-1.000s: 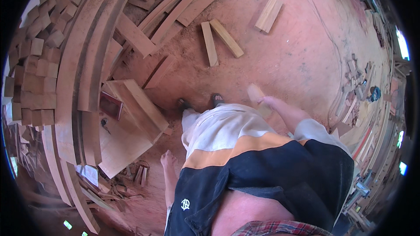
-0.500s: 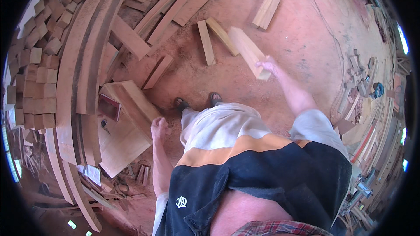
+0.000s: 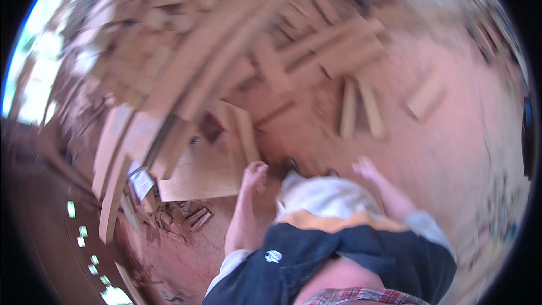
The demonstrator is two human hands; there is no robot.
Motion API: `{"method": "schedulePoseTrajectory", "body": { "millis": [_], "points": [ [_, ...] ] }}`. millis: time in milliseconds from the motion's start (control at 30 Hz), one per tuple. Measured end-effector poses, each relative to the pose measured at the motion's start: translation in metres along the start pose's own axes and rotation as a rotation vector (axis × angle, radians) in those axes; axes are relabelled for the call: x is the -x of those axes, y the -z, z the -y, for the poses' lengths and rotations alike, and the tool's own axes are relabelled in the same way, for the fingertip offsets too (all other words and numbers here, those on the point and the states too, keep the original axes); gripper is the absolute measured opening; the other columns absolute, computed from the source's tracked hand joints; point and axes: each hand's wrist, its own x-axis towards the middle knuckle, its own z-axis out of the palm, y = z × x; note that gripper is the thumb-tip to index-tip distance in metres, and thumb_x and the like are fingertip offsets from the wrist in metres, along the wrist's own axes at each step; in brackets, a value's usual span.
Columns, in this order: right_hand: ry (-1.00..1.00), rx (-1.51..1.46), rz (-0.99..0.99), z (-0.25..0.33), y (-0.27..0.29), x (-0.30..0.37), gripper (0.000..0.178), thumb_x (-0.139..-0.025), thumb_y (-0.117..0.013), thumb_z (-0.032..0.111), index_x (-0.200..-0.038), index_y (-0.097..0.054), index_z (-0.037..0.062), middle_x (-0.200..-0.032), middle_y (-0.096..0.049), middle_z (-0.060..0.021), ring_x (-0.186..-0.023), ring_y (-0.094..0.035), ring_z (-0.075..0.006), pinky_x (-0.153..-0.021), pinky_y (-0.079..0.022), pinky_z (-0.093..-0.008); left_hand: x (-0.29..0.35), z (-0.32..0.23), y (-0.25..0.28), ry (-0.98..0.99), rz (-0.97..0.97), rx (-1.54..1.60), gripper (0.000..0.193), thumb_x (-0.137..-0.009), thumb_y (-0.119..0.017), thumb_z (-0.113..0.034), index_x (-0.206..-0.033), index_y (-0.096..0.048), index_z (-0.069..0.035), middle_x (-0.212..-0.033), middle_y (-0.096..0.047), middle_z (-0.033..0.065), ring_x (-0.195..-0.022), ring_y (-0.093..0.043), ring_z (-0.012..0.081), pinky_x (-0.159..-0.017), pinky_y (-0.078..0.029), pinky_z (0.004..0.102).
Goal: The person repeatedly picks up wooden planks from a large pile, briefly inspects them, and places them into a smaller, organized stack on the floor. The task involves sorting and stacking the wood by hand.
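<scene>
Your left hand (image 3: 255, 174) hangs loosely curled and empty beside the flat board (image 3: 197, 172) on the floor (image 3: 451, 152), right hand (image 3: 366, 168) spread and empty; risk: tripping on the loose planks (image 3: 361, 110) just ahead.

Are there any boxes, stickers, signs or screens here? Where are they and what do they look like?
Pale sheet: lies on the ground beside the curved wooden planks, left of the left hand; flat, whitish, too blurred to say more.
Small dark red patch: by the flat wooden board; too blurred to tell whether it is a label.
No screens or signs show.
</scene>
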Motion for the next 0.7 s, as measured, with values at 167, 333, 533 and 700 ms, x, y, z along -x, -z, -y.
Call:
{"method": "schedulePoseTrajectory", "body": {
  "millis": [167,333,533,700],
  "points": [
    [-0.047,0.178,0.095,0.018,-0.04,0.027,0.072,-0.088,-0.081,0.036,-0.143,-0.058,-0.0053,-0.145,-0.061,-0.0233,-0.133,-0.06,-0.0359,-0.112,-0.048,-0.0424,-0.029,-0.132,0.099,-0.556,-0.351,-0.132,0.038,-0.096,-0.075,-0.02,-0.126,-0.064,0.002,-0.115,-0.074,0.0129,-0.105,-0.068,0.0185,-0.091,-0.056,0.0347],
    [-0.061,0.033,-0.045,0.052,-0.045,0.029,0.062,-0.094,-0.077,0.027,-0.144,-0.056,-0.0036,-0.136,-0.066,-0.0227,-0.121,-0.067,-0.0335,-0.1,-0.055,-0.0429,-0.043,-0.309,0.226,-0.738,-0.41,0.358,0.035,-0.102,-0.07,-0.036,-0.116,-0.064,-0.003,-0.086,-0.063,0.0002,-0.075,-0.061,0.0119,-0.068,-0.055,0.0321],
    [-0.082,-0.272,-0.273,0.097,-0.052,0.003,0.053,-0.097,-0.074,0.032,-0.141,-0.058,0.007,-0.108,-0.072,-0.0091,-0.079,-0.069,-0.0202,-0.056,-0.049,-0.0333,-0.059,-0.514,0.348,-0.72,-0.568,0.56,0.078,-0.095,-0.069,-0.06,-0.141,-0.044,-0.003,-0.12,-0.061,0.0194,-0.102,-0.066,0.0283,-0.077,-0.061,0.0485],
    [0.022,-0.561,-0.238,0.121,-0.079,0.005,0.045,-0.099,-0.072,0.03,-0.136,-0.06,0.0068,-0.107,-0.072,-0.0083,-0.082,-0.071,-0.0209,-0.058,-0.05,-0.0306,-0.081,-0.601,0.374,-0.681,-0.82,0.735,0.102,-0.095,-0.068,-0.057,-0.16,-0.007,-0.007,-0.162,-0.029,0.0206,-0.14,-0.047,0.0401,-0.098,-0.054,0.0623]
  ]
}}
